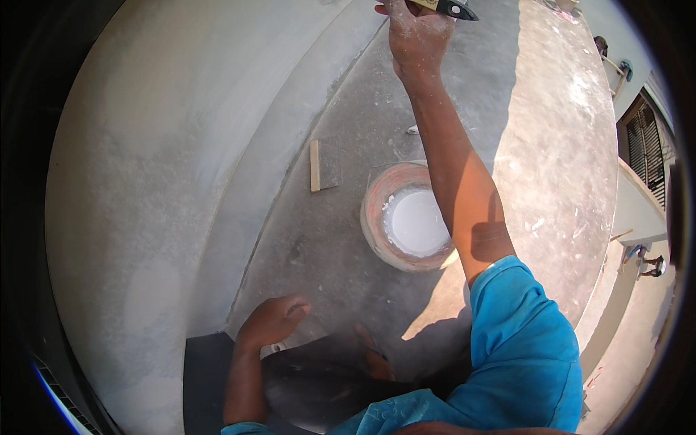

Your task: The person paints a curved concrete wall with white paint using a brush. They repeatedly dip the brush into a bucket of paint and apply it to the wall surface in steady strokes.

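My right hand (pixel 423 43) is raised at the top edge, closed around a tool with a black and yellowish handle (pixel 451 9); a round spot marks its dark end, and its working end is out of view. Lower down, my left hand (pixel 272 321) hangs loosely curled near my dark-clad leg, with nothing visible in it. Under my right forearm a stained round bucket (pixel 373 235) stands on the floor, with smooth white paste (pixel 415 223) inside. To its left lies a flat grey spreader plate with a pale wooden strip (pixel 315 166) along one edge.
A pale, smeared wall (pixel 138 196) rises on the left, meeting the grey floor (pixel 312 239) at a curved edge. Sunlight falls on the floor's right side (pixel 554 159). Far right are a barred window (pixel 645 138) and a distant person (pixel 655 266). My bare foot (pixel 375 355) shows below.
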The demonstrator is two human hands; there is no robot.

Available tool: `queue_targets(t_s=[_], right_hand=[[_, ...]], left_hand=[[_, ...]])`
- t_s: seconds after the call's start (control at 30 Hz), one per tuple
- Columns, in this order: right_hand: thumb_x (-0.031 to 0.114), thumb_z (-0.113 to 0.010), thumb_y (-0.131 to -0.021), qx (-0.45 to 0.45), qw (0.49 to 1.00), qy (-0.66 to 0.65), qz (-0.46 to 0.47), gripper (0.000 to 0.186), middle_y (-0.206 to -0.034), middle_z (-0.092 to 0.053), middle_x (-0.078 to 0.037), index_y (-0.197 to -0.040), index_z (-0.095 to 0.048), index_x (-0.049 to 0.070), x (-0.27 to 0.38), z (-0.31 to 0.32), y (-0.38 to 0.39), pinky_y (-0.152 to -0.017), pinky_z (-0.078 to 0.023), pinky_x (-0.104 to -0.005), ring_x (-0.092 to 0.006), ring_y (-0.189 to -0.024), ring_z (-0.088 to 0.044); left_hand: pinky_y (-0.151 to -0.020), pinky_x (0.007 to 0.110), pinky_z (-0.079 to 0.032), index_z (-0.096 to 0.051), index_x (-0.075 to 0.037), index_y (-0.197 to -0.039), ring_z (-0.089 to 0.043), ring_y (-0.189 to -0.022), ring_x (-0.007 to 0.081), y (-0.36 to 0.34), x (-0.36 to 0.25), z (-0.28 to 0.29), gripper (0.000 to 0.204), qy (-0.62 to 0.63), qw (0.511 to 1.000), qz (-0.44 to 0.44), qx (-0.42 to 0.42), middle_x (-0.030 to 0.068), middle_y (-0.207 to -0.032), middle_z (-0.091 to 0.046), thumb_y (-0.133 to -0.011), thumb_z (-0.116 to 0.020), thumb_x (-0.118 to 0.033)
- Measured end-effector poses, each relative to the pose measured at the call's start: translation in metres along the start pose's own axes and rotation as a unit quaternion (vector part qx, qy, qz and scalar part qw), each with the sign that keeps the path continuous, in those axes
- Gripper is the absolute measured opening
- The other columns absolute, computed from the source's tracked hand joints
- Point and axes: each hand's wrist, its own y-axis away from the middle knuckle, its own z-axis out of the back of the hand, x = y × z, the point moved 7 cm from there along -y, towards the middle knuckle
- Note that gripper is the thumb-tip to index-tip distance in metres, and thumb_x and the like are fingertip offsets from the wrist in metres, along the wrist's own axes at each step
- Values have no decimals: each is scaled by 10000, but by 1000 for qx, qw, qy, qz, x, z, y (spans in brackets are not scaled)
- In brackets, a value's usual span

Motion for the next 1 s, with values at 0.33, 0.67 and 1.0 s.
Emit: queue_targets(t_s=[0.33, 0.67, 1.0], right_hand=[[43, -850, -787, 248, 940, -192, 134, 283, -983, -710, -76, -1051, -755, 81, 180, -49, 223, -701, -571, -307, -208, -864, -690], [135, -766, -947, 34, 990, -133, -42, 263, -1024, -734, -105, -1142, -713, -32, -23, 6, 33, -741, -579, -287, -162, -865, -698], [7, -841, -772, 95, 983, -51, 149, 295, -995, -695, -77, -1034, -739, 95, 109, -34, 184, -706, -564, -288, -190, -853, -677]], left_hand=[[-842, 387, -519, -705, -56, -1122, -702, -920, 279, -19, 15, -3, 396, -41, 989, -122, -77, 147, -1012, -740, -1004, -600, -419], [-866, 417, -521, -693, -41, -1154, -704, -990, 329, -5, 1, -1, 407, -17, 1000, 12, 10, 180, -1064, -732, -1006, -581, -403], [-823, 398, -527, -691, -22, -1113, -712, -919, 298, -4, 8, 5, 372, -1, 1000, -12, 0, 184, -966, -726, -1002, -587, -361]])
